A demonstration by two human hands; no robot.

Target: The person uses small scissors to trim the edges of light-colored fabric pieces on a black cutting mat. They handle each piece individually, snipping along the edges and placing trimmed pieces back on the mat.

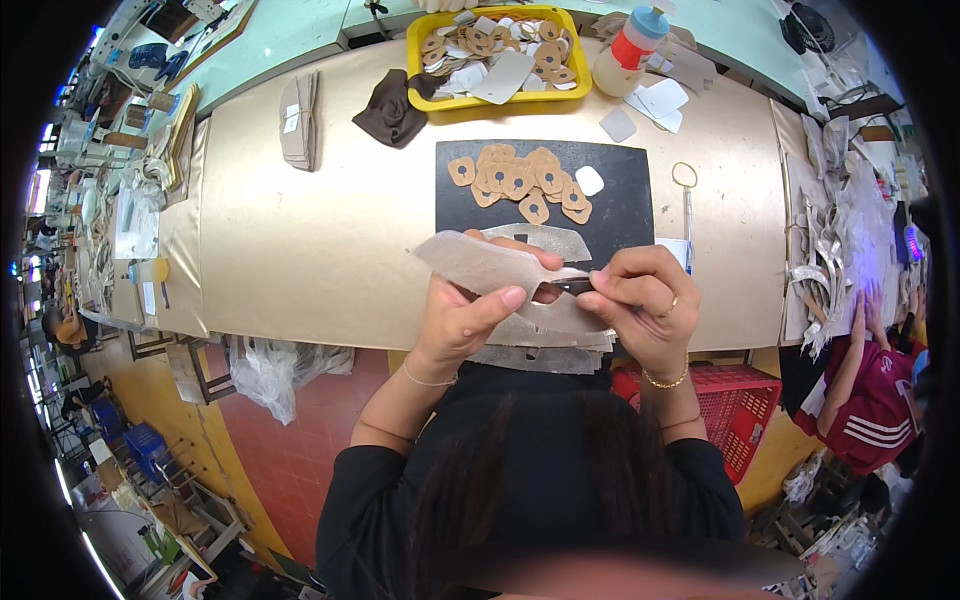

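My left hand (455, 322) is closed on a pale beige, curved cut panel (478, 262), thumb on its near face and fingers behind. The panel has an opening towards its right end. At that opening my right hand (650, 300) pinches a small dark strip-like piece (573, 286) between thumb and fingertips; its exact kind is unclear. Under and beyond my hands, more pale panels (545, 240) lie on the black mat (610, 215) and at the table edge. Farther up the mat is a loose heap of tan pieces with keyhole-shaped cutouts (515, 178), beside one white rounded piece (590, 181).
Behind the mat stands a yellow basket (415, 60) full of cut pieces, with a red-and-white bottle (628, 50) to its right. A dark cloth (390, 112) and stacked strips (298, 125) lie left. A red crate (735, 405) is below the table; a co-worker (870, 400) sits at right.
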